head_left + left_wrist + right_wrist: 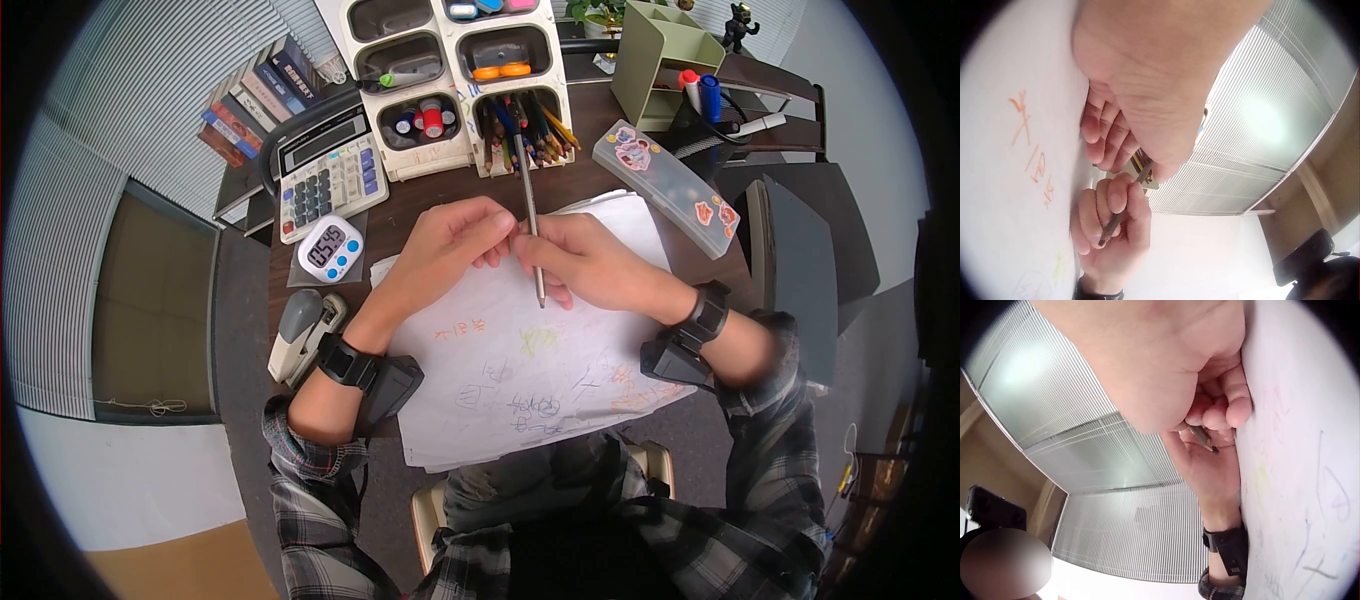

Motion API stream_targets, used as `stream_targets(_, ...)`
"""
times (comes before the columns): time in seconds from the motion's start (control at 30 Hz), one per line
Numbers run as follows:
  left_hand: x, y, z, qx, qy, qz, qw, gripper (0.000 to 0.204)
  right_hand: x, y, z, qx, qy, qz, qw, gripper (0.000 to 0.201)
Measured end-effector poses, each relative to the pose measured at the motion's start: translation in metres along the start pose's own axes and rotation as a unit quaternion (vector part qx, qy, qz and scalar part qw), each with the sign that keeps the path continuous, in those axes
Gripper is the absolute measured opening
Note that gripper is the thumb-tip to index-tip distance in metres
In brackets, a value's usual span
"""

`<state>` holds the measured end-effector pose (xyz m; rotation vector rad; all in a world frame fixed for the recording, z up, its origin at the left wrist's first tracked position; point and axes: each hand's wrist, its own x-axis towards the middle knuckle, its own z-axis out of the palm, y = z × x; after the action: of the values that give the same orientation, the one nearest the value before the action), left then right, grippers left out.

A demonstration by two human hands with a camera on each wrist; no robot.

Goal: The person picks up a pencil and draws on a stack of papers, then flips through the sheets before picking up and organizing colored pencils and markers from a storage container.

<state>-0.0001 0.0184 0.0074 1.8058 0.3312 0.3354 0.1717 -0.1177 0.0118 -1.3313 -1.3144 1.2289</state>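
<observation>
A slim dark pencil slants over the paper, its lower tip toward the person. The right hand pinches it between thumb and curled fingers; the left wrist view shows this right hand around the pencil. Beside it, the left hand has relaxed, slightly bent fingers near the right fingertips; whether it touches the pencil is unclear. In the right wrist view, the left hand lies behind the pencil's end, palm showing. The right hand partly hides the shaft.
An organizer with pencils stands at the back. On the left are a calculator, a timer and a stapler. A clear case with stickers lies at the right, below a green holder.
</observation>
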Motion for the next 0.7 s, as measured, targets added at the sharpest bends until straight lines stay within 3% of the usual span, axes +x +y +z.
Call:
stream_targets(0.3,-0.0003,-0.0003,-0.0002,0.002,0.000,0.000,1.000,0.034,-0.0016,-0.0040,-0.0005,-0.009,0.041,0.001,0.999,0.036)
stream_targets(0.47,-0.0003,-0.0006,-0.0001,0.005,0.001,-0.002,1.000,0.035,-0.0006,-0.0024,0.0002,-0.085,0.096,-0.058,0.990,0.034)
stream_targets(0.7,-0.0007,0.0008,0.0008,0.005,0.005,-0.003,1.000,0.035,-0.0007,-0.0035,0.0007,-0.104,0.112,-0.064,0.986,0.033)
